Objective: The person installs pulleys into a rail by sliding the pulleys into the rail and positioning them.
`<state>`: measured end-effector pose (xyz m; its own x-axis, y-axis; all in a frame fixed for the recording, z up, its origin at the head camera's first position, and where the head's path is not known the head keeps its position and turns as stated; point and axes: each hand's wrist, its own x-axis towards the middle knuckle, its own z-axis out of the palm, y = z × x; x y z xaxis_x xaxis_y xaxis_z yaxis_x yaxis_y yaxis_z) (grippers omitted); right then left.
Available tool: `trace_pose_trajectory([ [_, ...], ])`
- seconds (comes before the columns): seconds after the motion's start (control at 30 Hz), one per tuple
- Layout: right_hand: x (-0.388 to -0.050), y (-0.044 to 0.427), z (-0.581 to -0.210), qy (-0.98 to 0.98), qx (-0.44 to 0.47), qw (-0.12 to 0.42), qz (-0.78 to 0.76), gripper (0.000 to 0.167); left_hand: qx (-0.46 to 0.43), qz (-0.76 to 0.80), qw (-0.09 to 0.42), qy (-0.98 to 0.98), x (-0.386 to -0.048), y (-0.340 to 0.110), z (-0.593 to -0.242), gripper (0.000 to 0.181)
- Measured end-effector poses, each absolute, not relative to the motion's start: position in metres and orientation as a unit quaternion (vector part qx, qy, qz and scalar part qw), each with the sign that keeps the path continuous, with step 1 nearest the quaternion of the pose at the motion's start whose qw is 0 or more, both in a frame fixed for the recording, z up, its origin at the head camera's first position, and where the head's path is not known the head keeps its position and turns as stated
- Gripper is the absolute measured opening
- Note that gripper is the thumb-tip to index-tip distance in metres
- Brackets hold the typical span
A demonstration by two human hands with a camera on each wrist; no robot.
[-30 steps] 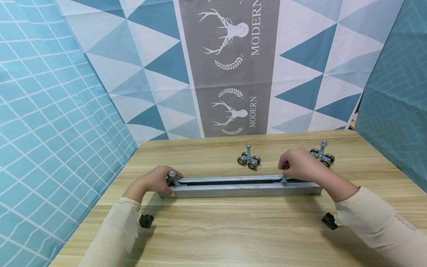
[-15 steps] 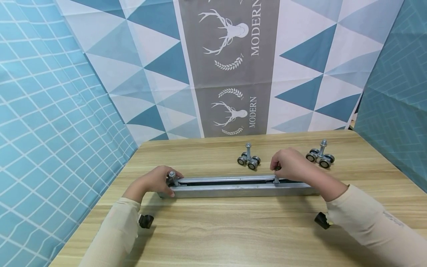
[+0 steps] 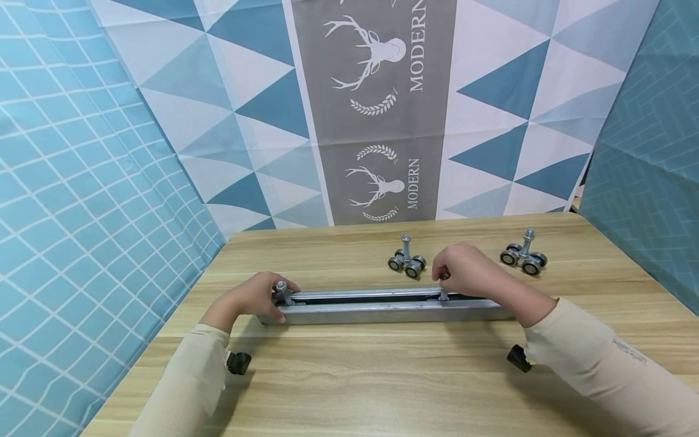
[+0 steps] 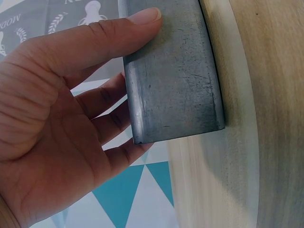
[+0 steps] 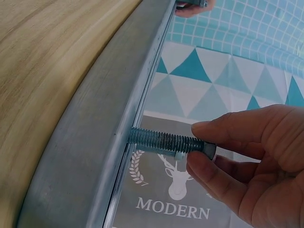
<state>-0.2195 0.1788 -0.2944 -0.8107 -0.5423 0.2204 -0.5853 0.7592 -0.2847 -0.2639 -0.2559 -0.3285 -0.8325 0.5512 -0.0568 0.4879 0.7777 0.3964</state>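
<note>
A metal rail (image 3: 393, 313) with a slot along its top lies across the table. My left hand (image 3: 252, 297) grips its left end around an upright bolt (image 3: 283, 290); in the left wrist view the thumb of that hand (image 4: 71, 104) lies on the rail's side (image 4: 173, 80), the fingers behind. The right hand (image 3: 471, 272) pinches the head of a second bolt (image 3: 443, 294) rising from the slot, right of the rail's middle. In the right wrist view, thumb and fingertips of this hand (image 5: 256, 161) hold the head of the threaded bolt (image 5: 166, 141).
Behind the rail stand two four-wheeled rollers with upright bolts, one (image 3: 407, 261) near the middle and one (image 3: 524, 255) at the right. Patterned cloth (image 3: 382, 121) hangs beyond the wooden table (image 3: 371, 388). Small black objects sit at both sleeves.
The right hand has moved left along the rail, and the bolt it pinches has shifted left with it. The right roller is now fully in view. My left hand has stayed in place.
</note>
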Motion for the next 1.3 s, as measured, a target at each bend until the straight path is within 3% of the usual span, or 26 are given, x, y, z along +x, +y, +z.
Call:
trace_pose_trajectory([
  [1.3, -0.225, 0.139, -0.292, -0.925, 0.334, 0.066, 0.166, 0.025, 0.279, 0.184, 0.086, 0.939, -0.264, -0.256, -0.328, 0.059],
])
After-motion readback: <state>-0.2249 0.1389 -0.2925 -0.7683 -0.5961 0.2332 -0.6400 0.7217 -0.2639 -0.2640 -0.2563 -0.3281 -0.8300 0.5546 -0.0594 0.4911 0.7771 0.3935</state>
